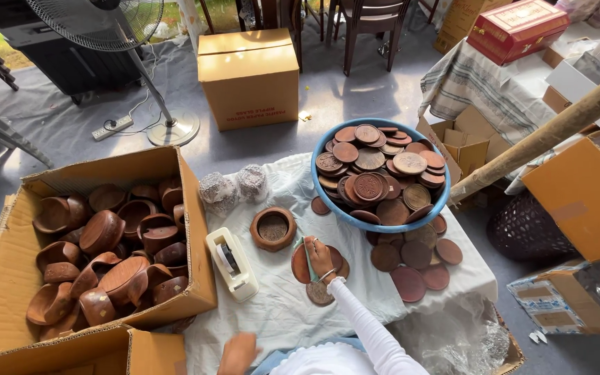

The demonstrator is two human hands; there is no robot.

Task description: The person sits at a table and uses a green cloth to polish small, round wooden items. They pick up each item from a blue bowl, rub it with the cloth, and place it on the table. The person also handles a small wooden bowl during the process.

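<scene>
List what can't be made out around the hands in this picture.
- Head view: left hand sits at the bottom edge; its fingers are cut off, so its grip is unclear.
- Right hand covers the wooden discs beneath; how many lie there is hidden.
- Carving on the lids in the blue basin is too small to read.
- Lower bowls in the cardboard box are buried.

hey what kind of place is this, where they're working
Probably a small craft packing area, partly outdoors. A cardboard box holds carved wooden bowls, a blue basin is heaped with round wooden lids, and a tape dispenser sits on the cloth-covered table.
</scene>
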